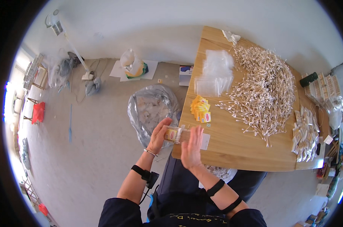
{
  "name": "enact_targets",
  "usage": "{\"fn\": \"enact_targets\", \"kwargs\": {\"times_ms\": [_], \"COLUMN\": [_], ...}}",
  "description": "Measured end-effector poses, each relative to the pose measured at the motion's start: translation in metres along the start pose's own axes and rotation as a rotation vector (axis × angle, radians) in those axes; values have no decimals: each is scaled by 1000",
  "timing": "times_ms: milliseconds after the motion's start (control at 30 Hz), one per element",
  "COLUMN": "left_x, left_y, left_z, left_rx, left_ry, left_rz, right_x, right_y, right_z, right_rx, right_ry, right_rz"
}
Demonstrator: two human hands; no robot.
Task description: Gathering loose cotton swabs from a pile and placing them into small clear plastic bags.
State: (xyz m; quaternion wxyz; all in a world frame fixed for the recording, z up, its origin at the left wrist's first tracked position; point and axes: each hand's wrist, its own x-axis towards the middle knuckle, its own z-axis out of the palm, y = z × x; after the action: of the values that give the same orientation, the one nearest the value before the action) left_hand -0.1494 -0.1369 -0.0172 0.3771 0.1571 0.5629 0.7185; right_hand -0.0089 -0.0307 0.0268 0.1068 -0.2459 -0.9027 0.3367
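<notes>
Near the table's left front corner, my left hand [158,133] is closed around a pack of cotton swabs [173,134] with a yellow label. Swab sticks run from the pack toward my right hand [192,148], which lies alongside them with its fingers straight, touching the bundle. A pale flat piece of bag or card [205,141] shows beyond my right fingers. Small yellow cards [200,109] lie fanned on the table [232,153] just past my hands. Farther back are clear plastic bags [216,72], with a large heap of loose cotton swabs [264,89] to their right.
Filled swab packs [305,134] lie at the table's right end. On the floor left of the table stands a grey plastic-lined bin [153,108] with whitish scraps inside. A white stand lamp [71,41] rises near the wall. Crumpled white tissue [230,37] sits at the far corner.
</notes>
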Motion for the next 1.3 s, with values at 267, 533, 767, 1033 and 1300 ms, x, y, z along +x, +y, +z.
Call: {"fn": "enact_targets", "kwargs": {"times_ms": [267,533,767,1033,1300], "left_x": [1,-2,-3,-7,-60], "left_y": [-2,6,13,7,-23], "left_z": [5,4,11,9,20], "left_rx": [-20,39,171,276,-210], "left_ry": [7,-11,-21,77,252], "left_rz": [-11,7,55,119,-346], "right_x": [27,28,35,36,37], "right_y": [18,0,-7,-13,-9], "right_z": [9,17,31,42,45], "right_rx": [727,843,850,841,842], "right_ry": [250,233,220,211,231], "right_rz": [-55,-71,-85,-99,-122]}}
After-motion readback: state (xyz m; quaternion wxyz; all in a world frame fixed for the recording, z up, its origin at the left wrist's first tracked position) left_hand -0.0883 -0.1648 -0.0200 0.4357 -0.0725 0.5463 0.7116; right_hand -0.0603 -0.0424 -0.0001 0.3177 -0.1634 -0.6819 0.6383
